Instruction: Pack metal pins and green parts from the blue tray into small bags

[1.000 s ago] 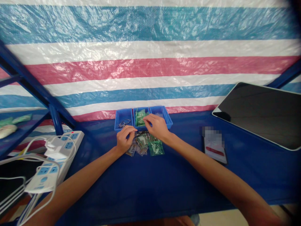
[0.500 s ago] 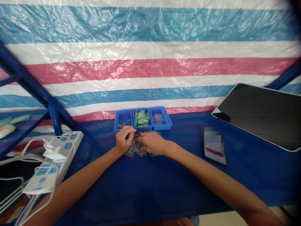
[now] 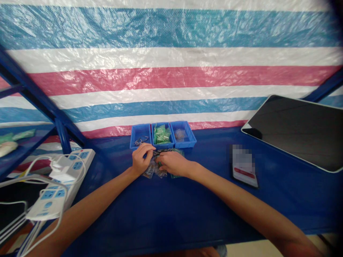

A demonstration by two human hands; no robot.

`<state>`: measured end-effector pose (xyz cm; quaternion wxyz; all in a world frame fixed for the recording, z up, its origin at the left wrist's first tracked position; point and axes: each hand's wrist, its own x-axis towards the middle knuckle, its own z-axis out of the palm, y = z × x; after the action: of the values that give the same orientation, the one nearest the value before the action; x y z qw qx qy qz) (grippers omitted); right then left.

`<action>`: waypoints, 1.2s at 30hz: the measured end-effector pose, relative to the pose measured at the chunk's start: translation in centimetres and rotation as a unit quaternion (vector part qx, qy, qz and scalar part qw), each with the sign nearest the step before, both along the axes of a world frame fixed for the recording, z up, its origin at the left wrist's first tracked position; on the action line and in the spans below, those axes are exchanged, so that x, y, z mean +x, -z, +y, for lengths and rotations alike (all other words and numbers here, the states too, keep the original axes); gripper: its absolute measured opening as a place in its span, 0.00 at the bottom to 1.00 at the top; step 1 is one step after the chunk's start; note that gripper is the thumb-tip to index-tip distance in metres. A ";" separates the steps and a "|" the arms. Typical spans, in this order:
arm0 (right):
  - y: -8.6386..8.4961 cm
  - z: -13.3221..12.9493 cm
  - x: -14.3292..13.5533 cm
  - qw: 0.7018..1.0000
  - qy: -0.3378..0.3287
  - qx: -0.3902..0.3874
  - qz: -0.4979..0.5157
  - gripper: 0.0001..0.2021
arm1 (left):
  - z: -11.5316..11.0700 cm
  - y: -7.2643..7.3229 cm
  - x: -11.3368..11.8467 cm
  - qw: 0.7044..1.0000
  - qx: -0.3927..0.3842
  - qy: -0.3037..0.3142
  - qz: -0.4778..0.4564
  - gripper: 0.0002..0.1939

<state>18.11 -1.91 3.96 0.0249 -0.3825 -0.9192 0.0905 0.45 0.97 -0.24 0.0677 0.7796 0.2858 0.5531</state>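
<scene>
My left hand (image 3: pixel 141 159) is closed, thumb bent toward the fingers, at the left side of a small pile. What its fingers hold, if anything, is too small to make out. My right hand (image 3: pixel 174 162) reaches over the pile from the right, fingers curled down and drawn together; their tips are partly hidden. Between and below the hands lie clear plastic bags (image 3: pixel 150 170) of small parts. Short dark metal pieces (image 3: pixel 158 152) are strewn just beyond the right fingers. A green bag (image 3: pixel 177 176) shows under the right hand.
Three blue bins stand behind the hands: the left bin (image 3: pixel 131 137) holds metal pins, the middle bin (image 3: pixel 164 146) green packets, the right bin (image 3: pixel 190 135) clear bags. A phone (image 3: pixel 243 171) and dark screen (image 3: pixel 297 132) lie right. A power strip (image 3: pixel 80 171) with cables is left.
My right hand has drawn back slightly to the right, baring more of the dark metal pieces and the green bag's upper edge. My left hand has stayed put.
</scene>
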 end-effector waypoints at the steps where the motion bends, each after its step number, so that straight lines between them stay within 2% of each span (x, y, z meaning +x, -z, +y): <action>1: 0.0 0.0 0.0 1.000 0.001 -0.001 0.004 0.09 | 0.0 0.0 0.0 1.000 0.000 0.002 -0.001 0.07; 12: 0.4 -0.3 0.2 0.999 0.017 -0.015 0.025 0.09 | -0.1 -0.1 0.0 1.000 -0.001 0.006 0.001 0.07; 21: 0.0 -0.3 0.4 1.000 0.000 -0.003 0.030 0.08 | 0.0 0.0 0.0 1.000 -0.002 0.002 0.005 0.07; 30: 0.0 -0.7 0.1 1.000 0.000 -0.003 0.030 0.18 | -0.1 -0.1 0.0 1.000 -0.002 0.002 0.009 0.07; 36: 0.3 -1.0 -0.4 1.000 0.018 0.000 0.015 0.17 | -0.1 0.0 0.0 1.000 -0.004 -0.004 0.008 0.07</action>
<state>17.72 -2.89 3.70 0.0403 -0.3971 -0.9118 0.0961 0.44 0.92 -0.26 0.0661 0.7828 0.2916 0.5457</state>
